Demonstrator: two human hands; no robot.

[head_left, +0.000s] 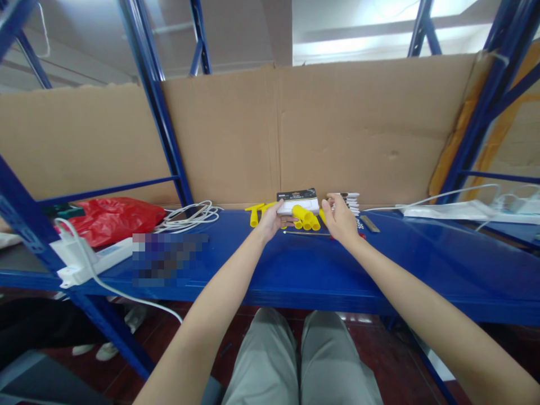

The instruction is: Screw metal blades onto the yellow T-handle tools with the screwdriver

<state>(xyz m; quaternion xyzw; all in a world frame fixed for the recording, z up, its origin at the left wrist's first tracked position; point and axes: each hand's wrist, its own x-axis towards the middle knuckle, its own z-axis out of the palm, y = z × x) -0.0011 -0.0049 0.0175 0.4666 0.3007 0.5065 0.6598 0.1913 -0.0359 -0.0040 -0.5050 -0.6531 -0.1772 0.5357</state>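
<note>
A small black-and-white box [310, 203] stands behind a cluster of yellow tubes [306, 217] on the blue shelf. My left hand [271, 223] grips the left end of this box, thumb in front. To the right, the fingers of my right hand [341, 219] are curled, and a yellow piece [322, 216] shows at its thumb; most of that piece is hidden. Left of my left hand lie more yellow T-shaped parts [254, 216]. White markers or tubes [352, 198] with dark print sit behind my right hand. A thin metal rod [301, 233] lies in front of the yellow tubes.
A flat grey bar [370, 224] lies right of my right hand. Coiled white cable [192, 216], a red plastic bag [120, 219] and a white power strip [101, 261] are on the left. Cardboard [358, 124] walls the back; blue posts [154, 101] frame the shelf.
</note>
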